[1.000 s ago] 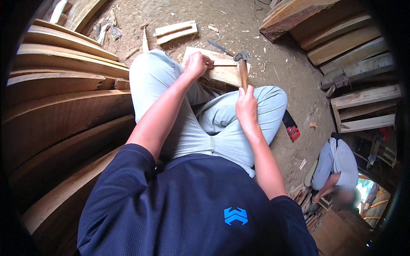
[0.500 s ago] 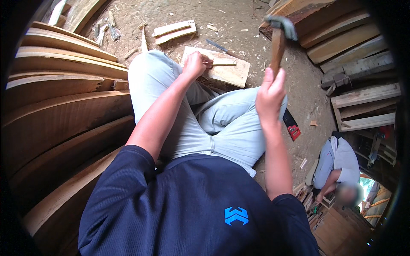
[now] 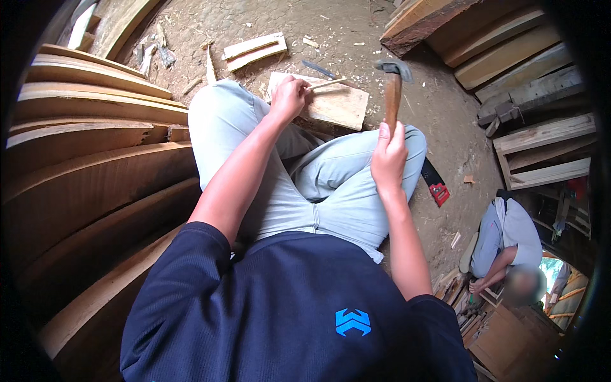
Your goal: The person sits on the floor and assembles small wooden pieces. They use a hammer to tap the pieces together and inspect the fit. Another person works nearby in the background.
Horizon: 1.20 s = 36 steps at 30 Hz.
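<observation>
In front of my crossed legs, a pale wooden board point(image 3: 340, 107) lies flat on the ground. My left hand point(image 3: 287, 100) is closed at the board's left part, pinching a thin wooden strip point(image 3: 328, 83). The strip's free end points right and slants away from me over the board. My right hand point(image 3: 389, 158) grips the wooden handle of a hammer point(image 3: 393, 95) above my right knee. Its dark metal head is up, right of the board and apart from it. A narrow dark blade-like tool point(image 3: 317, 69) lies just beyond the board, partly hidden.
Beyond the board sits a grooved wood block point(image 3: 256, 51) among shavings. A saw with a red handle point(image 3: 438, 193) lies by my right knee. Stacked planks point(image 3: 102, 165) line my left side; timber and a wooden frame point(image 3: 544, 153) stand right. Another person point(image 3: 509, 239) crouches at lower right.
My right hand and the hammer have come left and lower, nearer to me. The strip's free end has swung away from me; my left hand has shifted only slightly.
</observation>
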Motion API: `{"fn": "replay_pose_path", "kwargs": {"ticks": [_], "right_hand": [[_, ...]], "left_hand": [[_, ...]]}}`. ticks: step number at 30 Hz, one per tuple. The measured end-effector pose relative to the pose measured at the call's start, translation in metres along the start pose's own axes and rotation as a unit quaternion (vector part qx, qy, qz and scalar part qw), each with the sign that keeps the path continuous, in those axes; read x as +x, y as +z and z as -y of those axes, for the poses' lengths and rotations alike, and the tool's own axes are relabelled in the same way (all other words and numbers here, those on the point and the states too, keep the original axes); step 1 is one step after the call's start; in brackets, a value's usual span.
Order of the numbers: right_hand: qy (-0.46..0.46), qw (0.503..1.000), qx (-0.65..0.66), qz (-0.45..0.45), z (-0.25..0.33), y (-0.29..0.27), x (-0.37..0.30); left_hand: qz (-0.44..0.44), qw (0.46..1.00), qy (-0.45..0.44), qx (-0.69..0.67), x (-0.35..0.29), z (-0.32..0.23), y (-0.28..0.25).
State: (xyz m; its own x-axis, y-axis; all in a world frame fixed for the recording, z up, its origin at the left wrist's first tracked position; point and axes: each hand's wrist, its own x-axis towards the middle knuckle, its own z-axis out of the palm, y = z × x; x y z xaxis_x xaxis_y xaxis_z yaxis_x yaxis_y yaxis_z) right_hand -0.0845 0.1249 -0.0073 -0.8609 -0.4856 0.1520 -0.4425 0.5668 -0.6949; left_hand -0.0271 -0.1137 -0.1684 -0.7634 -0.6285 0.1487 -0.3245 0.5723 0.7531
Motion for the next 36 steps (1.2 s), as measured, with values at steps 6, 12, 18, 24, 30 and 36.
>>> {"fn": "replay_pose_path", "kwargs": {"ticks": [6,12,18,24,30,36], "right_hand": [[0.046,0.999,0.014,-0.004,-0.027,-0.013,-0.011],[0.156,0.984,0.067,0.052,-0.062,-0.005,-0.034],[0.167,0.977,0.122,0.057,-0.082,0.003,-0.032],[0.176,0.975,0.122,0.066,-0.086,0.006,-0.030],[0.194,0.969,0.137,0.072,-0.076,0.004,-0.029],[0.204,0.971,0.103,0.067,-0.075,0.001,-0.028]], "left_hand": [[0.004,1.000,-0.004,-0.007,-0.004,-0.017,-0.010],[0.018,0.999,-0.014,-0.030,-0.001,-0.023,-0.011],[0.007,0.999,0.001,-0.047,-0.001,-0.025,-0.009],[0.003,0.998,-0.007,-0.069,0.000,-0.025,-0.009],[-0.012,0.998,-0.008,-0.057,0.000,-0.024,-0.009],[-0.013,0.998,-0.022,-0.050,0.002,-0.031,-0.014]]}}
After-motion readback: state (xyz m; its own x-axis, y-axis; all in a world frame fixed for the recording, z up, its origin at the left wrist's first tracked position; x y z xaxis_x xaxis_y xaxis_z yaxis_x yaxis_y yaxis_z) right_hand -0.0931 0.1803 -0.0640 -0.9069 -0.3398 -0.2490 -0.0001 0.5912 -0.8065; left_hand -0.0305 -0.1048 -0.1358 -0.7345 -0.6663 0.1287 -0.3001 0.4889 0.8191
